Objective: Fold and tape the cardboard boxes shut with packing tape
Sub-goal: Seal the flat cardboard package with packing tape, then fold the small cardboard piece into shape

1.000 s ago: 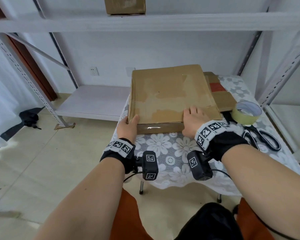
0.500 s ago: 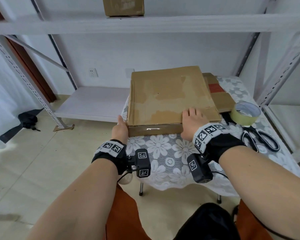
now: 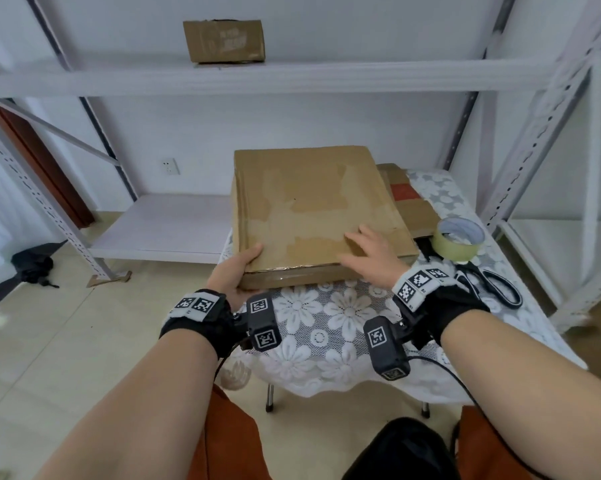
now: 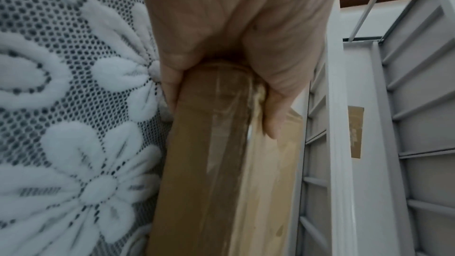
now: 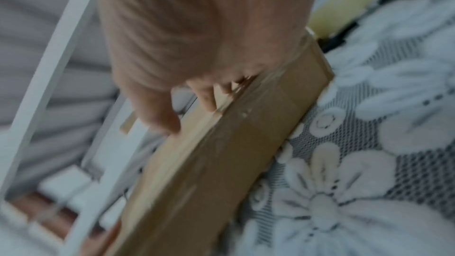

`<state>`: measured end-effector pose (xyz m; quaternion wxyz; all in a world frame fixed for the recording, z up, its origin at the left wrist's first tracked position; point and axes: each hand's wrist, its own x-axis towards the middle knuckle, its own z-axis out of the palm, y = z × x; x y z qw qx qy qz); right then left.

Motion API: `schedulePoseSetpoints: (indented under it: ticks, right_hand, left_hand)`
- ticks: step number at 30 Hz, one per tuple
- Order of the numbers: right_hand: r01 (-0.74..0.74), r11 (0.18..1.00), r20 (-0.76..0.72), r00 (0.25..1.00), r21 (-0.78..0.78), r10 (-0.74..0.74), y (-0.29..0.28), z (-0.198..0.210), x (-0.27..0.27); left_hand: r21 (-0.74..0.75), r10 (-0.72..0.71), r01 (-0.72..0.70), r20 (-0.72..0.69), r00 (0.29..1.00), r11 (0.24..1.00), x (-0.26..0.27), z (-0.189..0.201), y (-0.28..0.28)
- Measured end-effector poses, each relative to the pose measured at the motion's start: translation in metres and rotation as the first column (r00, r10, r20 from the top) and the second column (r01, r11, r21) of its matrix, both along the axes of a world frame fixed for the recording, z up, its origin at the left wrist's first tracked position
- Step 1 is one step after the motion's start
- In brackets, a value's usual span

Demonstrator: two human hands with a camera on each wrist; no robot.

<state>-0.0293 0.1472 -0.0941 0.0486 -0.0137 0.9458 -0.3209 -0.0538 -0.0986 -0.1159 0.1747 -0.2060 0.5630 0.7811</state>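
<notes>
A flat brown cardboard box [image 3: 313,209] lies on the small table, with clear tape along its near edge. My left hand [image 3: 242,270] grips the near-left corner, thumb on top and fingers underneath; in the left wrist view the hand [image 4: 221,85] wraps that corner of the box [image 4: 216,172]. My right hand [image 3: 363,249] rests on the top face near the near-right corner, fingers spread. In the right wrist view its fingertips [image 5: 169,122] touch the box [image 5: 221,153]. A roll of packing tape [image 3: 458,239] stands just right of the box.
Black scissors [image 3: 493,287] lie right of the tape roll on the lace tablecloth [image 3: 327,327]. More flattened cardboard with a red patch [image 3: 408,200] lies behind right. Another box [image 3: 224,41] sits on the upper shelf. White shelf uprights [image 3: 541,133] stand close on the right.
My left hand has shifted from the box's left side to clasp the near-left corner, thumb on top. My right hand's fingers have spread. The head view has tilted upward.
</notes>
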Motion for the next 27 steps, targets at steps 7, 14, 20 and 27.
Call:
schedulePoseSetpoints:
  ticks: [7,14,20,27]
  right_hand:
    - [0.408,0.765,-0.147,0.830,-0.499,-0.538,0.043,0.036,-0.008]
    - [0.405,0.550,0.211,0.900,-0.731,-0.383,0.108,0.060,-0.001]
    - [0.351,0.390,0.033,0.778,-0.851,-0.627,0.138,0.065,0.019]
    - [0.488,0.456,-0.342,0.308,-0.745,-0.888,0.175,0.076,0.035]
  left_hand:
    - [0.074,0.017,-0.006,-0.148,0.989,0.997,0.005,0.022,-0.004]
    - [0.144,0.019,-0.001,-0.119,0.993,0.990,0.003,0.040,0.027]
    - [0.096,0.083,-0.069,-0.154,0.985,0.993,-0.009,0.054,0.086]
    - [-0.177,-0.225,0.213,-0.050,0.973,0.961,-0.017,0.037,0.169]
